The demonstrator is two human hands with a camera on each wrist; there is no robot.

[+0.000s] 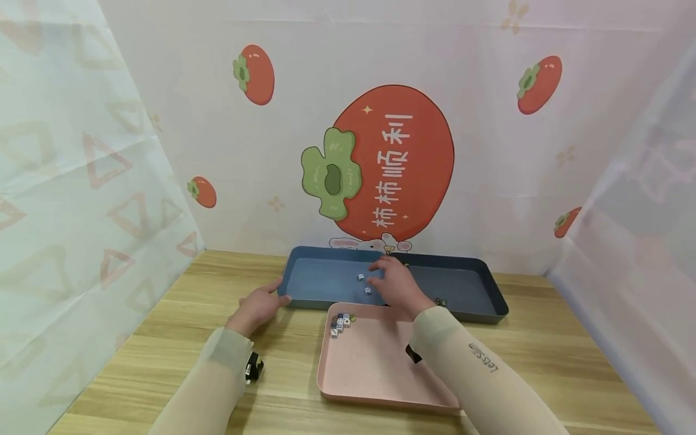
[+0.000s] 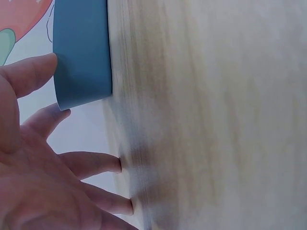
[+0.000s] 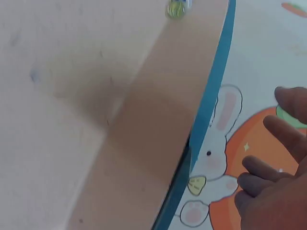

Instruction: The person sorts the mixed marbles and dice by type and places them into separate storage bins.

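My left hand is at the near left corner of a blue tray. In the left wrist view its thumb and forefinger touch or nearly touch the rim of that corner, and other fingertips rest on the wooden table. Over the right part of the blue tray hovers my right hand, fingers apart and loosely bent, with nothing visible between them. Two white dice lie in the blue tray just left of that hand. White dice sit grouped with darker pieces in the far left corner of a pink tray.
A dark grey tray adjoins the blue one on the right, with a few small dark pieces at its near side. The pink tray stands in front of both on the wooden table. A printed cloth rises behind.
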